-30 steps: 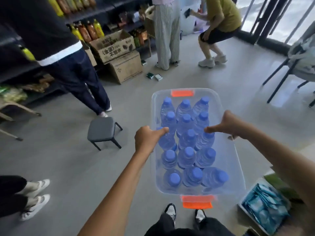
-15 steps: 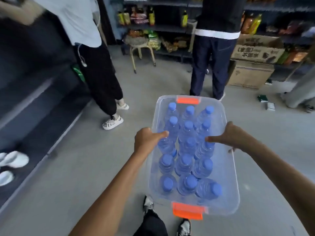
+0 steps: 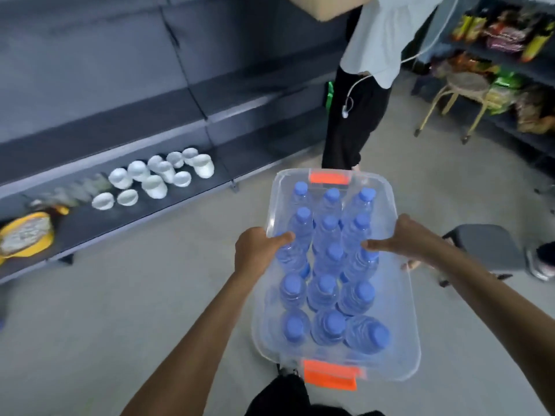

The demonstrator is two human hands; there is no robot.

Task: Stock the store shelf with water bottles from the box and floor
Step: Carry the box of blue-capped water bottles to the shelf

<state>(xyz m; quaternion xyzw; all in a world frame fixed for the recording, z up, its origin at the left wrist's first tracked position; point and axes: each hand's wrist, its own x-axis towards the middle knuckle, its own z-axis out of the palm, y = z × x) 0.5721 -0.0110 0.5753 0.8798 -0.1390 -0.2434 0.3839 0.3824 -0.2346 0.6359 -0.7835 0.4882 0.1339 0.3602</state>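
Observation:
I carry a clear plastic box (image 3: 404, 298) with orange latches at both ends, held above the floor in front of me. Several water bottles (image 3: 326, 292) with blue caps stand upright inside it in rows. My left hand (image 3: 258, 250) grips the box's left rim, thumb over the edge. On the opposite rim, my right hand (image 3: 405, 237) holds on the same way. The dark store shelf (image 3: 180, 193) runs along the left, its lowest board near floor level.
White cups (image 3: 156, 178) and a yellow-rimmed item (image 3: 25, 235) lie on the low shelf. A person (image 3: 360, 100) in black trousers stands just beyond the box. A grey stool (image 3: 486, 247) is at right, a round stool (image 3: 459, 91) and stocked snack shelves (image 3: 510, 55) behind.
My view has swung left while I carry the box: the dark shelf with white cups now fills the left, and the person in black trousers is directly ahead. My grip is unchanged.

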